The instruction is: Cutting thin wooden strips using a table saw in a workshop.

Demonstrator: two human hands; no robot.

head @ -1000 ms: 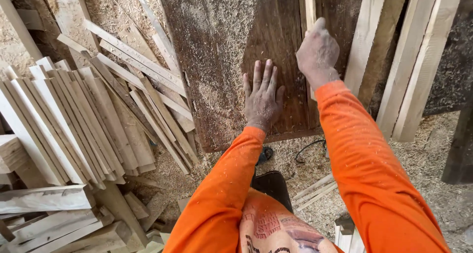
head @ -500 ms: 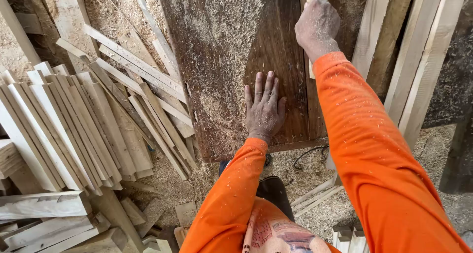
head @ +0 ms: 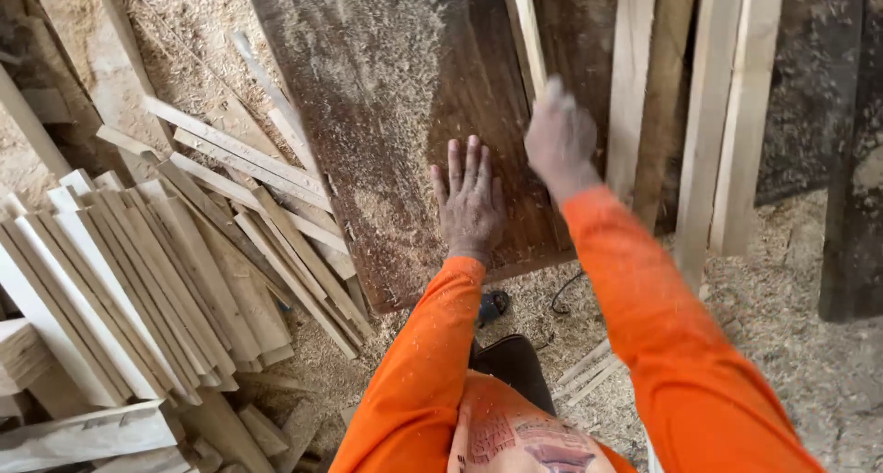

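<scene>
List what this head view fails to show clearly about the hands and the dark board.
- Right hand: motion-blurred, so its fingers and grip cannot be made out.
- Dark board: far end cut off by the top edge; sawdust covers much of its surface.
- Left hand: lies flat on the board, palm hidden underneath.
- Thin slat: its lower end disappears behind the right hand.

The person wears bright orange long sleeves (head: 432, 363) reaching both wrists. At 6 o'clock the shirt front (head: 524, 436) shows a reddish print. The left hand (head: 469, 201) and right hand (head: 559, 140) are bare.
</scene>
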